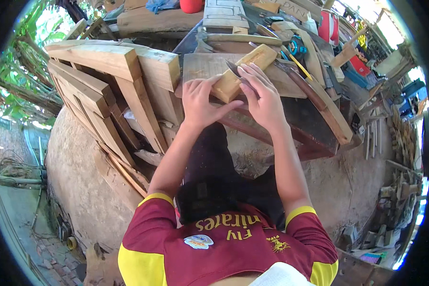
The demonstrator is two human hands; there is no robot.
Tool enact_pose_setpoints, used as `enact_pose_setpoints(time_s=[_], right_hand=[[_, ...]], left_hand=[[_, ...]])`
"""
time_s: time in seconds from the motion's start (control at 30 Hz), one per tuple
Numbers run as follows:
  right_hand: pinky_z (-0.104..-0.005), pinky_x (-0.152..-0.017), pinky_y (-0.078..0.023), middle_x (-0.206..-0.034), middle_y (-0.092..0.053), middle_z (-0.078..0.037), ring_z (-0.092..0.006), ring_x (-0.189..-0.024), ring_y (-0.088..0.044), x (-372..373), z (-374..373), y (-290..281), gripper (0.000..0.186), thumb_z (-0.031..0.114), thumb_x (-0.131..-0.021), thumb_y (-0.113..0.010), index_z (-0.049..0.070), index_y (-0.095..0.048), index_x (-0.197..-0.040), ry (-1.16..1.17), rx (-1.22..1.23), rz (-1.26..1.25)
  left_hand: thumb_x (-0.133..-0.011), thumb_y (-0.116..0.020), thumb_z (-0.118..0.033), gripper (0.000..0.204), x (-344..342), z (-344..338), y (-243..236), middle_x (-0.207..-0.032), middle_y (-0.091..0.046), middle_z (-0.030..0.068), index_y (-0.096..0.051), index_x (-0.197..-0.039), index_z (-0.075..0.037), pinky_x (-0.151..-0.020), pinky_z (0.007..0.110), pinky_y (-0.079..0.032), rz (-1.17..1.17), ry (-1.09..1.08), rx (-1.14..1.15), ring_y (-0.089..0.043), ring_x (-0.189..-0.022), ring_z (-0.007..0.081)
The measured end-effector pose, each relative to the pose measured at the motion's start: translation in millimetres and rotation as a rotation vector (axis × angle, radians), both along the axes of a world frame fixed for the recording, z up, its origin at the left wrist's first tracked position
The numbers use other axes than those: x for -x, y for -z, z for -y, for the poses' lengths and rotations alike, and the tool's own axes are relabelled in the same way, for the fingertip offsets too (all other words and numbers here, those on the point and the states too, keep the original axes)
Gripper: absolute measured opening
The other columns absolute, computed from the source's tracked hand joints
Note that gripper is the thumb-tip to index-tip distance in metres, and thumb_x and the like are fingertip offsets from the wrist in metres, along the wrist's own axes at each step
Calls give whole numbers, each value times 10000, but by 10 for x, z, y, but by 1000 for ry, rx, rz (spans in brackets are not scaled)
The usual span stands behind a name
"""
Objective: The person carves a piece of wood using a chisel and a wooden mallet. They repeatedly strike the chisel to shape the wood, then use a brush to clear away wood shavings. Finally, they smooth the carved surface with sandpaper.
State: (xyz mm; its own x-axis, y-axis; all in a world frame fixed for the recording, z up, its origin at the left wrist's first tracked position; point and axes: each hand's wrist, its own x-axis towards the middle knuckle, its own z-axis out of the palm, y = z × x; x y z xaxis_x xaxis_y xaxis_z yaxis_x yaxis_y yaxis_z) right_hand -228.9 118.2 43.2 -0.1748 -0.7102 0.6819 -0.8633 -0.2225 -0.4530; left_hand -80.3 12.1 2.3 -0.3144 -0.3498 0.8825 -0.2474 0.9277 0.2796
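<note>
A yellowish wooden block (pixel 256 57) lies slanting on a flat board (pixel 200 66) in front of me. On top of it is a dark, flat blade-like piece (pixel 233 68), partly hidden by my fingers. My right hand (pixel 264 97) closes over this dark piece, fingers on its right side. My left hand (pixel 200 102) is at the block's near left end; its thumb stretches toward my right hand, the index finger touches the block's side, and thumb and fingers stand apart.
Wooden frames with thick timbers (pixel 100 59) lean on the left. Right of the block lie a blue tape measure (pixel 297 46), a yellow pencil (pixel 300 68) and a long curved wooden piece (pixel 326 107). A red container (pixel 191 5) stands at the back.
</note>
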Motion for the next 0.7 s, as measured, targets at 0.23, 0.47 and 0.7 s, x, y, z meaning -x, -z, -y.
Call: enact_pose_setpoints(time_s=[0.23,0.47,0.7], right_hand=[[-440,-1021,-424,-1317,-589,-106,-304,-1288,-507,-50,-31,28,319,132,-922,-608,93,-628,-1239,9,26,-72],[-472,-1066,-377,-1389,-545,-78,-284,-1337,-456,182,311,-254,276,162,-943,-559,101,-640,-1199,75,-171,-314],[-459,-1061,-410,-1366,-564,-98,-294,-1260,-531,813,750,-443,298,247,-976,-500,87,-665,-1166,358,-386,-178]], left_hand=[[-524,-881,-541,628,35,86,-75,-1006,-681,96,-645,-852,-60,-831,387,-460,-74,-85,119,-615,-929,283],[-657,-851,-375,438,57,168,-85,-1093,-693,110,-657,-850,-33,-858,415,-489,53,-117,-21,-633,-997,304],[-690,-826,-320,414,115,129,-147,-988,-712,87,-691,-957,-33,-833,384,-494,16,-77,-106,-659,-925,267]])
